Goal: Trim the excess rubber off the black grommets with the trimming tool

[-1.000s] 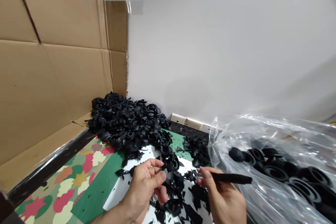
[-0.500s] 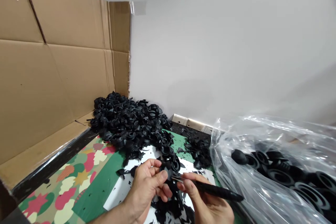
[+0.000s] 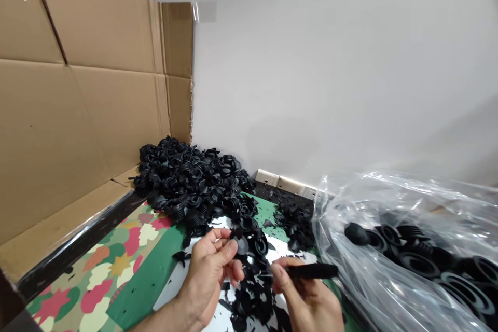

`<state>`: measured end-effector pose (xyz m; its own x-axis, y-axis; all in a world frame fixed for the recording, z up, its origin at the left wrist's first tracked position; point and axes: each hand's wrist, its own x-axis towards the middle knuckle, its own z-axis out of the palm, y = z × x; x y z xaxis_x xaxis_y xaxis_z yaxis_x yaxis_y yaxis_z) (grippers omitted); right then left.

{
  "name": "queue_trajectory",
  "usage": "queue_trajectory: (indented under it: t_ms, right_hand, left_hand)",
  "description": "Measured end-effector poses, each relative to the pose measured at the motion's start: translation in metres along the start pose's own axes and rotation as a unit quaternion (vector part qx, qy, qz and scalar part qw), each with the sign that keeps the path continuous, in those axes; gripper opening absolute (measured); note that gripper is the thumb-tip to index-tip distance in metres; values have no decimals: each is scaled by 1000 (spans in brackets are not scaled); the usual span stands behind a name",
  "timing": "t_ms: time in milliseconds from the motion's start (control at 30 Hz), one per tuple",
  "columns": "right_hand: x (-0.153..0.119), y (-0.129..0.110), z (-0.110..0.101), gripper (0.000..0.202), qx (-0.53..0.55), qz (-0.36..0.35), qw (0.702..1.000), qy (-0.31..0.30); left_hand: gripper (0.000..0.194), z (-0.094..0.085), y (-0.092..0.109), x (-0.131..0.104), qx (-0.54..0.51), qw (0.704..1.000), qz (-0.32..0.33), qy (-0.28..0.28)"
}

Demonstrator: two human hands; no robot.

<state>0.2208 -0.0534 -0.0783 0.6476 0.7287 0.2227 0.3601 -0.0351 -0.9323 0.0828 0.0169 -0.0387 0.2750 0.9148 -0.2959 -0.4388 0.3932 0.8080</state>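
Observation:
Thumb and fingers of my left hand point(image 3: 212, 272) pinch a black rubber piece point(image 3: 241, 245) over the middle of the work surface. My right hand point(image 3: 309, 295) is closed around a black-handled tool point(image 3: 313, 271), whose thin metal tip points left, a little apart from the piece. Beneath and between the hands, black scraps point(image 3: 251, 303) lie scattered on a white sheet point(image 3: 175, 288). A large pile of ribbed black rubber parts point(image 3: 194, 176) rises just beyond my left hand.
Cardboard walls point(image 3: 85, 93) stand at the left, a grey wall point(image 3: 330, 72) behind. A clear plastic bag point(image 3: 373, 187) with black ringed parts point(image 3: 418, 264) lies at the right. A smaller scrap heap point(image 3: 298, 223) sits at the back. Patterned paper point(image 3: 101, 264) covers the front left.
My left hand has shifted slightly left with the piece. The tool in my right hand has drawn back from the piece and turned more level.

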Motion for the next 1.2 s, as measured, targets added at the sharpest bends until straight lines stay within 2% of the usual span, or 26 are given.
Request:
queue_trajectory:
  t_ms: [133, 233, 333, 500, 633, 700, 800, 867, 933, 967, 1033, 1133, 1200]
  right_hand:
    - [2, -7, -1, 47, 78, 87, 992, 43]
    - [-1, -11, 1, 44, 162, 111, 978, 74]
    - [-5, -13, 4, 40, 203, 103, 970, 81]
    - [-7, -15, 6, 38, 158, 85, 982, 62]
    - [-11, -18, 11, 33, 163, 69, 982, 69]
    - [-14, -20, 14, 29, 169, 29, 982, 74]
    - [-13, -20, 12, 16, 141, -107, 983, 53]
    - [-6, -16, 4, 12, 74, -207, 975, 36]
    - [7, -9, -9, 11, -2, -254, 966, 51]
    - [14, -5, -16, 16, -43, -243, 967, 58]
    - [26, 4, -27, 28, -83, -120, 986, 79]
    - [35, 10, -33, 42, -21, 56, 997, 42]
    - [34, 10, -29, 49, 38, 97, 995, 10]
  left_hand:
    - [46, -1, -5, -1, 14, 1000, 0, -13]
    - [47, -1, -9, -1, 31, 999, -3, -27]
    - [45, -1, -12, -3, 56, 997, -6, -44]
    - [43, 1, -15, -7, 84, 994, -13, -63]
    - [43, -1, -17, -6, 87, 994, -19, -64]
    - [42, -2, -17, -5, 85, 994, -17, -61]
    - [38, -2, -14, -7, 84, 994, -21, -66]
    - [37, 0, -11, -12, 93, 989, -62, -99]
    - [41, 2, -10, -16, 117, 971, -134, -157]
    - [43, 3, -10, -17, 130, 962, -164, -178]
    - [44, 2, -11, -16, 110, 964, -161, -179]
    - [48, -2, -14, -12, 83, 973, -127, -176]
    - [50, -3, -16, -9, 73, 976, -112, -171]
